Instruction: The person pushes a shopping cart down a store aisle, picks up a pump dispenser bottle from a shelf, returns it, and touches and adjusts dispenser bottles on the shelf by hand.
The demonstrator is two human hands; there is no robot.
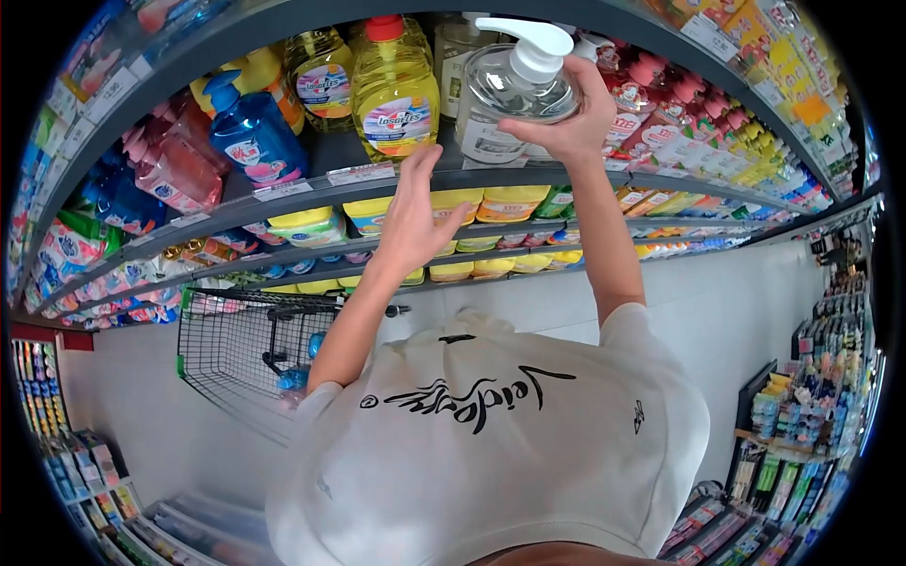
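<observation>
My right hand (578, 121) is wrapped around a clear pump bottle (505, 99) at the front of the upper shelf. Its thumb lies across the near side, and the white pump head (534, 47) points left. A pale label covers the lower front; I cannot tell whether its base touches the shelf. My left hand (415, 222) is raised in front of the shelf edge, thumb and fingers apart, holding nothing. Just beyond its fingertips stands a yellow bottle (396, 99) with a red cap. Another clear bottle (455, 61) stands behind the gripped one.
Blue pump bottles (253, 132) stand to the left, pink-red ones (661, 113) to the right. A price-tagged shelf edge (311, 187) runs below them, with stocked lower shelves underneath. A wire shopping cart (226, 340) stands on the floor at left.
</observation>
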